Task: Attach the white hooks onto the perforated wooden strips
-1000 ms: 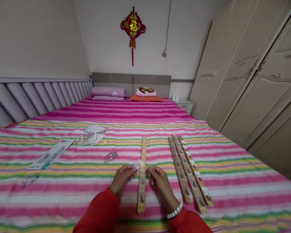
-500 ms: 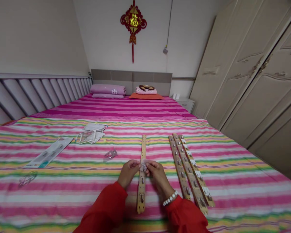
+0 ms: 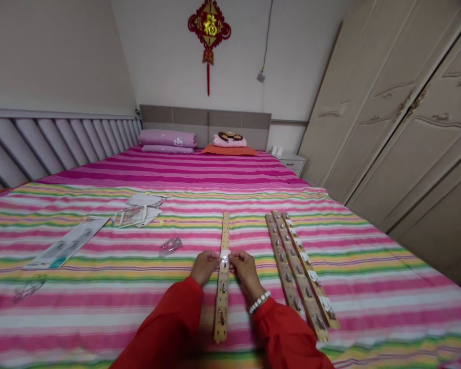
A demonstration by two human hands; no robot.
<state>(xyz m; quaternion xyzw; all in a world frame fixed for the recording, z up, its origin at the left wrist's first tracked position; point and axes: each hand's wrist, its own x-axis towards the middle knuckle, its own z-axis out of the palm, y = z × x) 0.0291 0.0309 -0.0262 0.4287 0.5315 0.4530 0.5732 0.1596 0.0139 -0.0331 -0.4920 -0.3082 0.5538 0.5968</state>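
Note:
A narrow wooden strip (image 3: pixel 225 230) with small holes lies lengthwise on the bedspread in front of me. Over its middle is a clear adhesive hook (image 3: pixel 225 260) with a shiny metal part. My left hand (image 3: pixel 205 268) pinches the hook's left edge, and my right hand (image 3: pixel 246 269), with a white beaded bracelet at the wrist, pinches its right edge. Closer to me, a second metal hook (image 3: pixel 223 287) and a third metal hook (image 3: pixel 222 315) sit on the same strip. The hook's underside is hidden, so I cannot tell whether it sticks to the wood.
To the right lie three hook-covered strips (image 3: pixel 297 269), one bearing white hooks. On the left are a small clear packet (image 3: pixel 171 245), a pile of flat packages (image 3: pixel 140 210), a long hook package (image 3: pixel 67 243) and thin wire loops (image 3: pixel 29 287). Pillows (image 3: pixel 167 139) rest by the headboard.
The clear hook now lies flatter and squarer across the strip, with its metal part facing up. Both hands have spread slightly to its side edges. The view has shifted a little.

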